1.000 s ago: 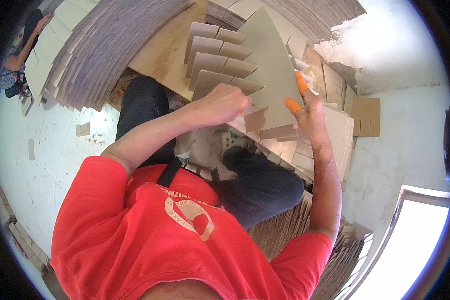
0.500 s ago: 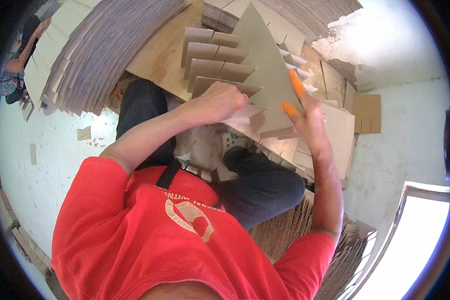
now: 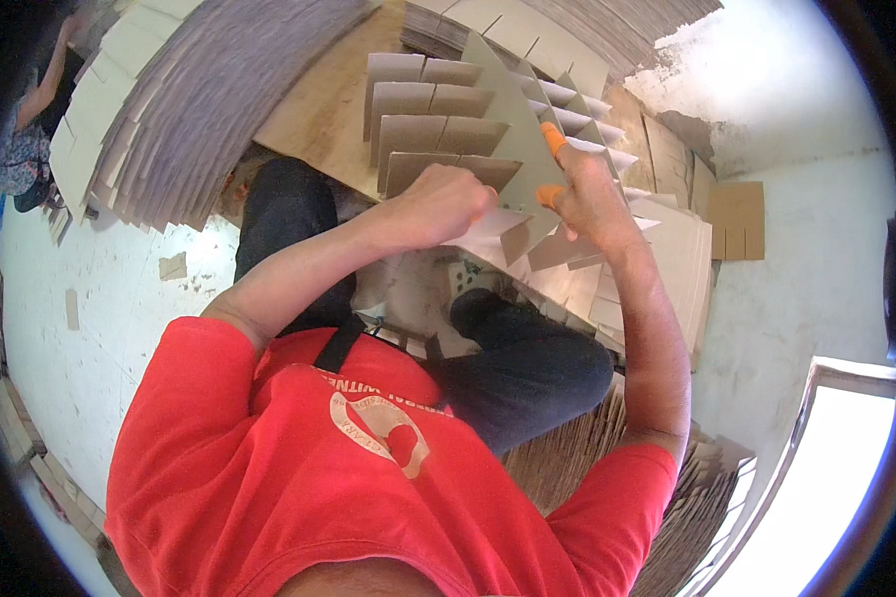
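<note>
A grey-brown cardboard divider made of slotted strips stands in front of me. Several cross strips [image 3: 440, 135] stick out to the left of a long lengthwise strip [image 3: 516, 124], and their pale ends show on its right side. My right hand [image 3: 592, 194], with orange covers on thumb and forefinger, grips the long strip near its closer end. Curled closed at the nearest cross strips is my left hand [image 3: 440, 206]; an orange cover shows at its fingertips. Its fingers hide the exact spot they pinch.
The divider rests on a wooden board [image 3: 319, 104]. A tall stack of cardboard strips [image 3: 204, 99] stands at the left, more sheets [image 3: 577, 35] lie behind. Flat cardboard pieces [image 3: 657, 249] lie at the right. Another person's arm [image 3: 42, 95] shows at the far left.
My right hand has moved left and slightly up. The long strip it holds now looks narrower and steeper, showing more of the cross strips on its right. My left hand has hardly moved.
</note>
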A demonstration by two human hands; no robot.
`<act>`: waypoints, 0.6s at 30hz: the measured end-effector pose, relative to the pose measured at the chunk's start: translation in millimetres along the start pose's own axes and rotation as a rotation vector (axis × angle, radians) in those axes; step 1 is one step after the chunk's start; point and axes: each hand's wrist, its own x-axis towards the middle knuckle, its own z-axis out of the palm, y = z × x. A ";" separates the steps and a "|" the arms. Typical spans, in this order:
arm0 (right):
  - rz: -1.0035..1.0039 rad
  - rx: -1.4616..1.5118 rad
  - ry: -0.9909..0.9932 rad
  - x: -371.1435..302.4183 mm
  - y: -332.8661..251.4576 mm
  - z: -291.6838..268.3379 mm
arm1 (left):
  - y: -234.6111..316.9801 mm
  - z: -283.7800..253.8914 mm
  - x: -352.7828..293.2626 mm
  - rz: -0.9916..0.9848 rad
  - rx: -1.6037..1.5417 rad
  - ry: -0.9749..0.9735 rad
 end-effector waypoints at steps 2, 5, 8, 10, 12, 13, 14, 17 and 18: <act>-0.135 0.004 0.107 1.3 26.2 13.2 | 1.7 0.1 3.3 0.006 -0.018 0.005; -0.180 -0.072 0.171 -3.6 41.7 22.4 | 2.1 3.3 5.8 0.015 -0.024 0.001; -0.039 0.161 0.201 -15.7 34.3 12.7 | -1.6 8.4 7.0 -0.005 0.027 -0.007; 0.046 0.339 0.257 -21.0 38.6 7.1 | -4.2 9.5 3.9 -0.013 0.014 0.021; 0.095 0.423 0.356 -22.2 61.4 4.2 | -0.4 4.7 2.1 0.004 -0.061 0.077; 0.096 0.314 0.336 -19.8 72.9 11.7 | 3.8 3.1 3.9 0.047 -0.077 0.142; 0.046 0.284 0.291 -15.8 82.8 21.8 | 7.5 0.5 4.1 0.081 -0.088 0.207; -0.082 0.518 0.225 -4.8 121.6 61.9 | 21.1 -0.4 12.3 0.133 -0.059 0.183; -0.081 0.435 0.222 -3.3 130.4 65.8 | 24.0 0.0 15.1 0.133 -0.033 0.141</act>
